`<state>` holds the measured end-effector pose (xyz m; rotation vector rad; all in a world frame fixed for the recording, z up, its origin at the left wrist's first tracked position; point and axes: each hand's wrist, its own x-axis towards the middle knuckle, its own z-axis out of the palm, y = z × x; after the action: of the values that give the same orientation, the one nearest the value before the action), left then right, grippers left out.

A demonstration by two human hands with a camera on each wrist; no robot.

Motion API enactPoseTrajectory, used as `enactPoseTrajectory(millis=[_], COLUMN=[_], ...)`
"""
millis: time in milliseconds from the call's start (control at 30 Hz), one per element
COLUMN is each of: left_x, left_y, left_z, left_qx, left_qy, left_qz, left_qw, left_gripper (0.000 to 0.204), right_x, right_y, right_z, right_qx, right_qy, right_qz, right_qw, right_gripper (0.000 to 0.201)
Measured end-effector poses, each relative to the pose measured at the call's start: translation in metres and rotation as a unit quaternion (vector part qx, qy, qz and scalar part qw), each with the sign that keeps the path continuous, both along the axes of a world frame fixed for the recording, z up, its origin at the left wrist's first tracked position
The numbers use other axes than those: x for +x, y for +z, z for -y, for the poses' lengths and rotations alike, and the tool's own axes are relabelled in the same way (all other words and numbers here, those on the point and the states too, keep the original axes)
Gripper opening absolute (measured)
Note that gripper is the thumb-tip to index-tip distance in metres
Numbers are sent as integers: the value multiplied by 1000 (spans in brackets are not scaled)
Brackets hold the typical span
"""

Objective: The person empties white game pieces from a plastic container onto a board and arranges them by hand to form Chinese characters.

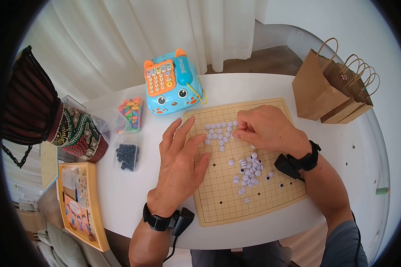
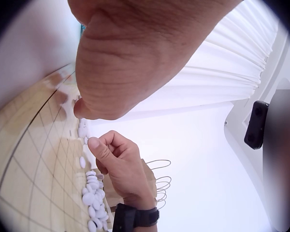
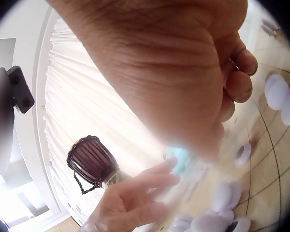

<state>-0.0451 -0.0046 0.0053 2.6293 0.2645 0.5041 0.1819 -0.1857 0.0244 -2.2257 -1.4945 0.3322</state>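
White round go stones (image 1: 219, 125) lie in a flat pattern on the upper part of a wooden grid board (image 1: 205, 196). My right hand (image 1: 267, 129) is low over the pattern's right end, fingers curled, thumb tip right at the stones. I cannot tell whether a stone is between its fingertips. In the left wrist view, the right hand (image 2: 123, 162) shows its thumb bent close to the index finger. My left hand (image 1: 178, 164) spreads over the board's left edge, fingers apart, holding nothing. A loose heap of white stones (image 1: 252, 171) lies below the right hand; a few show dark centres.
A blue toy phone (image 1: 171, 84) stands behind the board. To the left are a box of colourful pieces (image 1: 130, 113), a box of black stones (image 1: 126, 156), a drum (image 1: 75, 129) and a wooden tray (image 1: 100, 222). Paper bags (image 1: 318, 91) stand at the back right.
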Motion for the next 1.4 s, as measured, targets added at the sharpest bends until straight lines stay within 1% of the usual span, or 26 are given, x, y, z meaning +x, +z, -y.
enactPoseTrajectory(millis=[67, 200, 267, 467, 533, 667, 700, 767, 800, 867, 900, 967, 1000, 1067, 1100, 1167, 1200, 1267, 1300, 1367, 1400], left_x=[0, 0, 0, 1, 2, 2, 3, 4, 5, 4, 4, 6, 5, 4, 3, 3, 4, 5, 5, 5, 4], left_y=[0, 1, 2, 1, 2, 6, 5, 3, 2, 2, 0, -2, -3, -3, -2, 1, -3, -8, -8, -5, -5], left_z=[0, 0, 1, 0, -1, 1, 0, 2, 4, 8, 11, 15, 17, 19, 21, 27, 30, 34, 34, 35, 35], left_qx=[-1, -2, -2, -4, -9, -34, -57, -96, -97, -117, -120, -106, -108, -91, -93, -71, -71, -13, -10, -30, -29], left_qy=[0, 2, 2, -1, -10, -20, -46, -88, -88, -141, -142, -181, -178, -200, -200, -212, -213, -235, -236, -232, -238], left_qz=[1, -1, -2, 11, 36, 50, 46, 54, 56, 35, 40, 67, 74, 45, 48, 36, 39, 60, 55, 57, 51], left_qw=[1000, 1000, 1000, 1000, 999, 998, 996, 990, 990, 982, 982, 976, 975, 974, 974, 974, 974, 970, 970, 971, 970], left_gripper=[43, 43, 43, 44, 41, 35, 32, 27, 27, 28, 28, 31, 31, 35, 35, 39, 39, 42, 42, 40, 40], right_x=[0, 2, 4, 5, 5, 5, 5, 7, 6, 3, 2, 2, -2, -17, -26, -40, -44, -49, -50, -54, -56], right_y=[-2, 3, 7, 3, 5, 7, 5, 0, 2, 9, 12, 21, 27, 32, 30, 23, 17, 6, 3, -4, -7], right_z=[0, 2, 2, 2, 3, 2, 2, 4, 5, 7, 9, 12, 15, 26, 33, 48, 54, 61, 61, 64, 64], right_qx=[28, 29, 21, 34, 32, 19, 18, 64, 62, 58, 54, 100, 97, 113, 111, 114, 113, 168, 172, 178, 180], right_qy=[5, 6, -15, -13, -12, -17, -17, 6, 6, 6, 6, 8, 11, -41, -41, -46, -46, -43, -45, -42, -49], right_qz=[8, -11, -21, -3, -5, -6, -6, 26, 27, 31, 35, 49, 55, 15, 18, 101, 104, 138, 134, 155, 150], right_qw=[1000, 1000, 999, 999, 999, 1000, 1000, 998, 998, 998, 998, 994, 994, 993, 993, 987, 987, 975, 975, 971, 971], right_gripper=[31, 30, 29, 29, 29, 27, 27, 24, 24, 19, 19, 14, 14, 10, 10, 12, 12, 19, 19, 27, 27])
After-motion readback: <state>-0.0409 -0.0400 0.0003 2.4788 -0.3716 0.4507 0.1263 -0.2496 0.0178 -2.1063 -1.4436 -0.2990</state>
